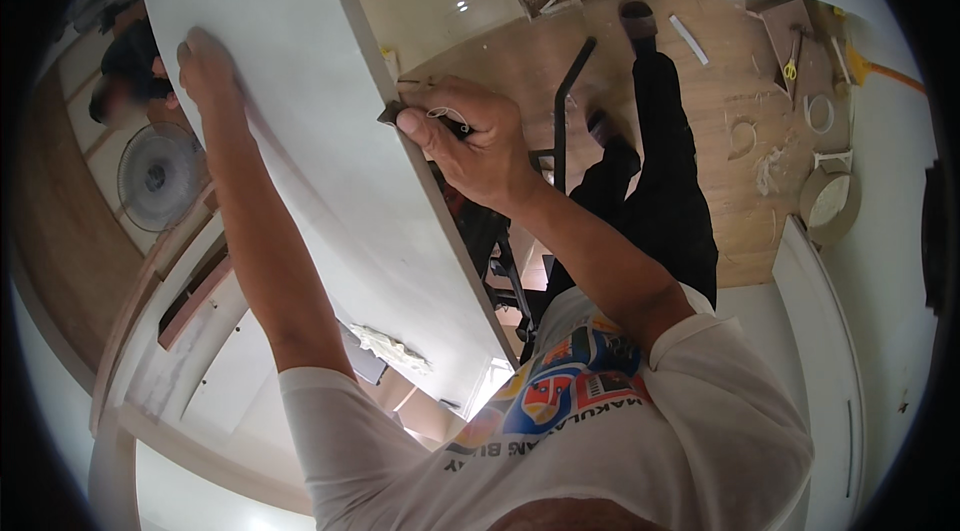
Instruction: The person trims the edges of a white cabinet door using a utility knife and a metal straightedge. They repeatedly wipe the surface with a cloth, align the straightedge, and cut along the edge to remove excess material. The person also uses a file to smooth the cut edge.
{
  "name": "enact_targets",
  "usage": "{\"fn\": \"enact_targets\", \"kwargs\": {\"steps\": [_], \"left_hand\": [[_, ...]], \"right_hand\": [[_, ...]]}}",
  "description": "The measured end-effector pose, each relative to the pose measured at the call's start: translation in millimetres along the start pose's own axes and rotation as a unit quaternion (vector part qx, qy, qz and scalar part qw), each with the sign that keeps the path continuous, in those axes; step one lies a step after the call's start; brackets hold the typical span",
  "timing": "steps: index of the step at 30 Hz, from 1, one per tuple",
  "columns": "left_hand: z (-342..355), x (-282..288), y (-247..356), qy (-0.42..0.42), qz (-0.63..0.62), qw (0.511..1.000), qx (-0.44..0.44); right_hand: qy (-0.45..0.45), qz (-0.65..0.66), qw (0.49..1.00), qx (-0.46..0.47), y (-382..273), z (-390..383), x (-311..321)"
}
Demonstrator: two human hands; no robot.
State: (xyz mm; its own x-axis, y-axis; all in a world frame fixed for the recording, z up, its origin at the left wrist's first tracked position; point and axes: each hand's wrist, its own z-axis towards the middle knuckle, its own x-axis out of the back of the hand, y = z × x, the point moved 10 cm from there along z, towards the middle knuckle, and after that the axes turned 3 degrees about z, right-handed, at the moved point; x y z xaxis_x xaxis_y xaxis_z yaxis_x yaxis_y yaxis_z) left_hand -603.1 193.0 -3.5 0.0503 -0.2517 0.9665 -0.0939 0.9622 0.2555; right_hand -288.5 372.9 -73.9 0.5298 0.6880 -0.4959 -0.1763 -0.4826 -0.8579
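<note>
A large white panel [300, 121] stands on its side in front of me, its narrow edge running from the top toward my chest. My left hand [208, 71] is closed around the panel's far left side, fingers curled over the border. On the right narrow edge, my right hand [475, 136] is closed on a small dark flat tool [390, 115], its tip touching that edge. The tool's exact kind is hidden by my fingers. A thin pale curled strip [450, 116] loops over the fingers of that hand.
Beyond the panel's left side are a round fan [157, 177] and another person [130, 71]. A black metal frame [572, 81] stands by my legs. Yellow-handled scissors [792, 66], a wide roll [829, 203] and pale scraps [770, 171] lie on the wooden floor at right.
</note>
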Motion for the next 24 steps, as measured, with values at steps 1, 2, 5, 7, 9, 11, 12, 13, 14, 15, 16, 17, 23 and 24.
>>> {"fn": "enact_targets", "kwargs": {"steps": [1, 2, 5, 7, 9, 11, 12, 13, 14, 15, 16, 17, 23, 24], "left_hand": [[16.1, -0.1, -9.3, -0.003, 0.012, 1.000, -0.012], [29.1, -5.1, -15.8, -0.009, 0.023, 0.999, -0.026], [44.1, -1.3, -30.0, 0.006, -0.009, 1.000, -0.020], [50.1, -1.2, -25.5, 0.015, 0.001, 0.999, -0.038], [46.9, -0.1, -16.0, 0.017, 0.013, 0.998, -0.055], [27.6, 0.0, 6.5, 0.008, 0.009, 0.998, -0.069], [17.6, 4.8, 9.3, 0.018, 0.013, 0.996, -0.091], [10.9, 12.0, 13.5, 0.031, 0.013, 0.993, -0.113], [2.8, 19.0, 16.4, 0.046, 0.015, 0.990, -0.134], [-15.4, 16.3, 35.3, 0.028, -0.022, 0.978, -0.206], [-38.5, 1.2, 55.2, 0.007, -0.062, 0.958, -0.281], [-68.1, -5.9, 65.5, 0.030, 0.000, 0.913, -0.407], [-296.5, -14.8, 79.3, -0.112, 0.092, 0.895, -0.421], [-298.9, -8.4, 72.6, -0.115, 0.070, 0.909, -0.395]], "right_hand": [[0.002, 0.008, 1.000, 0.020, -1.8, -5.4, -0.1], [0.006, 0.013, 0.999, 0.039, -1.3, -11.1, 0.0], [-0.005, 0.013, 0.999, 0.047, -3.2, -32.3, -2.3], [-0.014, 0.000, 0.999, 0.046, -4.5, -42.7, -0.3], [-0.023, -0.013, 0.999, 0.044, -3.7, -55.5, 3.7], [-0.056, -0.016, 0.998, 0.019, 2.0, -70.1, 4.2], [-0.077, -0.018, 0.997, 0.007, 2.9, -81.3, 4.1], [-0.089, -0.014, 0.996, 0.007, 1.5, -92.3, 5.6], [-0.103, -0.009, 0.995, 0.008, 2.9, -106.3, 7.7], [-0.117, -0.005, 0.993, 0.014, 5.0, -113.2, 8.3], [-0.029, -0.044, 0.997, 0.051, 8.1, -111.9, 29.2], [0.032, -0.041, 0.993, -0.102, 42.5, -114.0, 54.3], [0.162, -0.402, 0.887, -0.162, 63.4, -71.9, 261.9], [0.132, -0.489, 0.844, -0.178, 43.3, -69.1, 278.6]]}}
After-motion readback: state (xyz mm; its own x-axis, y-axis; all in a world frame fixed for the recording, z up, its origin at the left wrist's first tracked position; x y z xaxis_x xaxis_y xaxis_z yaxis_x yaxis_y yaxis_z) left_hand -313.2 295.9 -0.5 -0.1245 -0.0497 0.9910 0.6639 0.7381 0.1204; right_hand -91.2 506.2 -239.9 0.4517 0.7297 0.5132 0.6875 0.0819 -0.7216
